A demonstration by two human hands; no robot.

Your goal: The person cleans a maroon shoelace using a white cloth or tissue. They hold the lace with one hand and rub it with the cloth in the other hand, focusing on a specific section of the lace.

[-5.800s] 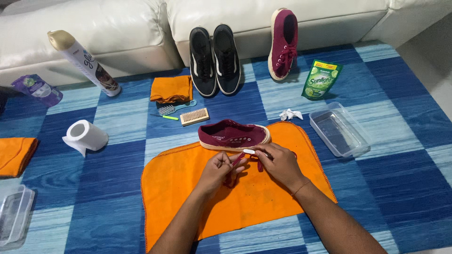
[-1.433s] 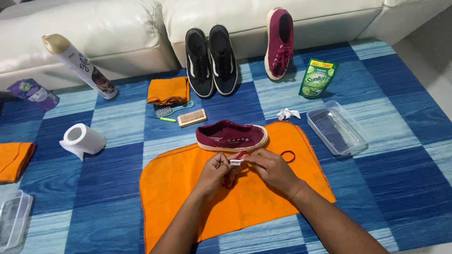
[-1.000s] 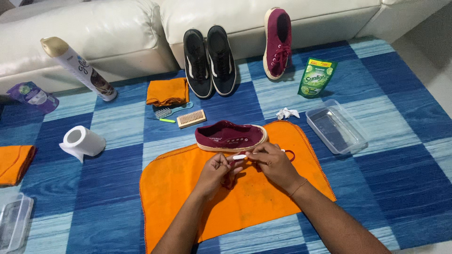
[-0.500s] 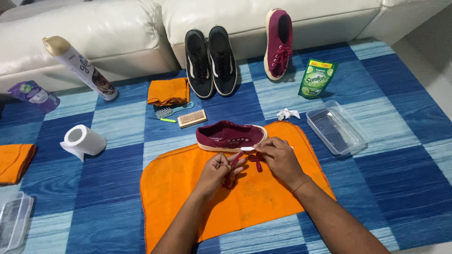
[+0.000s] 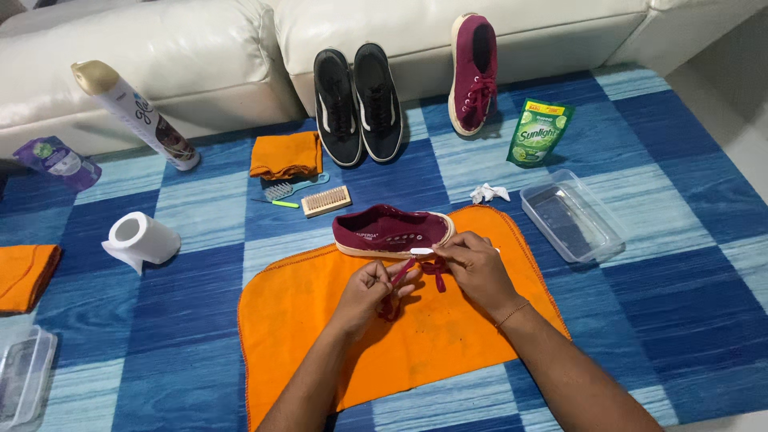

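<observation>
Maroon shoelace (image 5: 412, 276) pinched between fingers of left hand (image 5: 370, 290) and right hand (image 5: 474, 268) — just before the laceless maroon shoe (image 5: 390, 230).

Blue checked rug (image 5: 200, 352). Black sneaker pair (image 5: 358, 104) and one maroon shoe (image 5: 474, 72) lean on white sofa (image 5: 176, 56). Spray can (image 5: 136, 116), paper roll (image 5: 142, 240), green pouch (image 5: 540, 132), clear tray (image 5: 572, 216), wooden brush (image 5: 326, 201), folded orange cloth (image 5: 286, 154).
</observation>
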